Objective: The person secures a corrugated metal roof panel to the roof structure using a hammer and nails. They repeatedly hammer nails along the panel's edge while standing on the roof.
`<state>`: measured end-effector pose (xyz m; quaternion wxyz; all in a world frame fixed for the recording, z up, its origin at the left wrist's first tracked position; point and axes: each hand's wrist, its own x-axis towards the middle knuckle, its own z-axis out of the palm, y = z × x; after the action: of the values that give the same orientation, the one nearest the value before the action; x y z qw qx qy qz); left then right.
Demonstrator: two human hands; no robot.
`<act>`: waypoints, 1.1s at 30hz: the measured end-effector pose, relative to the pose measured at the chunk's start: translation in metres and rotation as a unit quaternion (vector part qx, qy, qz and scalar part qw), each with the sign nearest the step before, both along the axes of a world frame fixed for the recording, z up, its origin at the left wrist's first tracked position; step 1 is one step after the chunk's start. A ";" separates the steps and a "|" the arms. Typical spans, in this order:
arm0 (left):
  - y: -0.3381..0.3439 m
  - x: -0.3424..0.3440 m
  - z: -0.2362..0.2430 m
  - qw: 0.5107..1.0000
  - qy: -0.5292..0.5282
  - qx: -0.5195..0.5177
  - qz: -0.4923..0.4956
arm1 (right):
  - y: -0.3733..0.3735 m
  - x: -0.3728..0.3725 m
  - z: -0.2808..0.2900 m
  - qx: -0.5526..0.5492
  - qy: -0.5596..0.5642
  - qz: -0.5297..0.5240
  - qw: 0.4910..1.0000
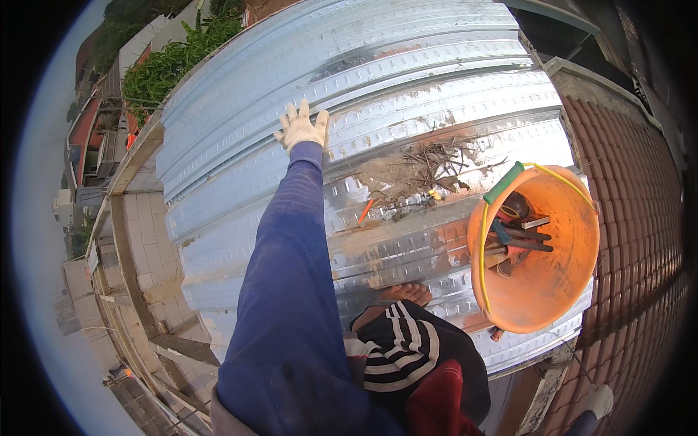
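My left hand (302,128), in a cream work glove, lies palm down with its fingers spread on a corrugated metal sheet (240,138). It presses near a raised rib and holds nothing. At the lower right rim is my gloved right hand (600,400), small and partly cut off by the dark border. It is beyond the sheet's edge, close to the roof tiles; its fingers do not show clearly. A thin dark line (578,361) runs toward it. Right of my bare foot (408,293) stands a tilted orange bucket (571,254) with tools inside.
Nails and dirt (440,163) lie piled on the sheet, with an orange stick-like piece (365,211) beside them. Brown roof tiles (611,174) slope along the right. At left, a concrete beam (131,269) borders a drop toward lower paving. Green plants (178,62) grow beyond.
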<state>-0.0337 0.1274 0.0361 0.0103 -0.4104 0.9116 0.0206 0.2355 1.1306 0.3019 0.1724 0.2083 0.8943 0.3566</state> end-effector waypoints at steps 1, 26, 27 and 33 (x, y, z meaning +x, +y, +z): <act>-0.001 -0.003 0.003 1.000 -0.016 -0.012 0.014 | -0.012 -0.010 0.000 -0.004 -0.017 -0.003 1.000; -0.038 -0.054 0.010 0.920 -0.202 -0.105 -0.318 | -0.036 -0.020 0.009 0.006 -0.008 -0.076 0.997; -0.041 -0.054 0.006 0.924 -0.200 -0.088 -0.313 | -0.034 -0.020 0.010 0.007 -0.013 -0.074 0.997; -0.037 -0.076 0.001 0.936 -0.215 -0.047 -0.273 | -0.034 -0.008 0.012 0.030 0.010 -0.044 0.999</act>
<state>-0.1093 0.0909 0.0367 0.1921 -0.1402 0.9645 -0.1145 0.2272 1.0964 0.3144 0.1724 0.2564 0.8747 0.3735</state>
